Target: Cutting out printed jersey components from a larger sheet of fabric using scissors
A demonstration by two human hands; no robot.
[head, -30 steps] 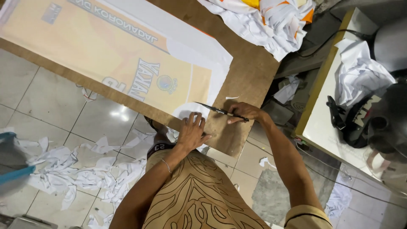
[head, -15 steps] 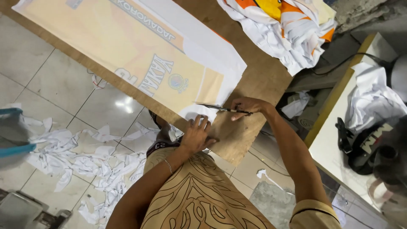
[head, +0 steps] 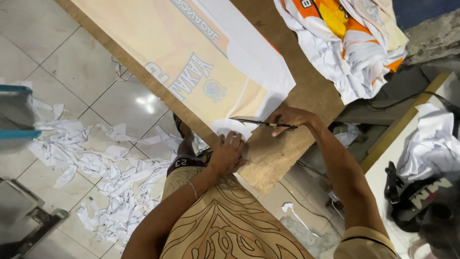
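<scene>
Pale grey floor tiles (head: 72,62) fill the left of the view, with a wide scatter of white paper scraps (head: 110,177) lying across them. A brown wooden table (head: 278,153) runs diagonally from the top down to the middle. On it lies a long printed sheet (head: 191,62), cream and pale orange with a white band along its far edge, reaching almost to the near corner of the table. At the top right a heap of white and orange printed fabric (head: 350,43) rests on the table's far end. Further right, beyond the table, a crumpled white cloth (head: 431,144) sits on a lighter surface, just above a dark bag (head: 417,201).

The left hand (head: 227,154) lies flat on the table with its fingers spread, pressing down the white end of the sheet just beside the cut. A thin bracelet (head: 193,189) circles that wrist. The right hand (head: 287,119) is closed around the handles of a pair of scissors (head: 256,122), whose slim dark blades point left over the sheet's white end, the tips at the sheet's edge, just above the left fingertips.
</scene>
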